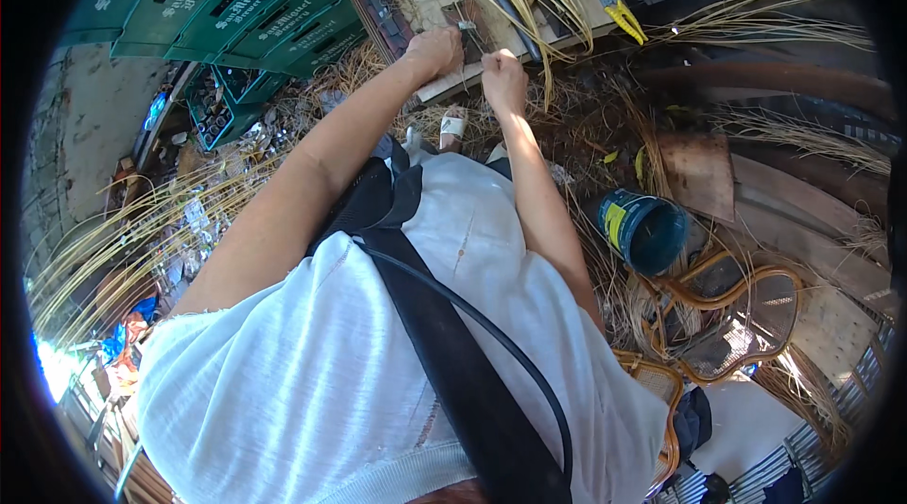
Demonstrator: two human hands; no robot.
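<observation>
Both my hands are at the near edge of a wooden work board (442,86). My left hand (436,52) is closed beside a small dark block with a light metal piece (466,25) on it. Just to the right, my right hand (504,84) is closed too, with its fingertips near a thin strand. What either hand grips is too small to make out. A long dark tool (510,15) lies beyond my right hand, among pale rattan strips (548,8). Left of my left hand sits a dark red-brown block with metal fittings (383,11).
Yellow-handled pliers (625,20) lie at the board's right edge. Green crates (227,3) are stacked at the far left. A dark bucket (642,232) and rattan chair frames (727,315) stand at the right. Loose strips (142,230) and scraps litter the ground.
</observation>
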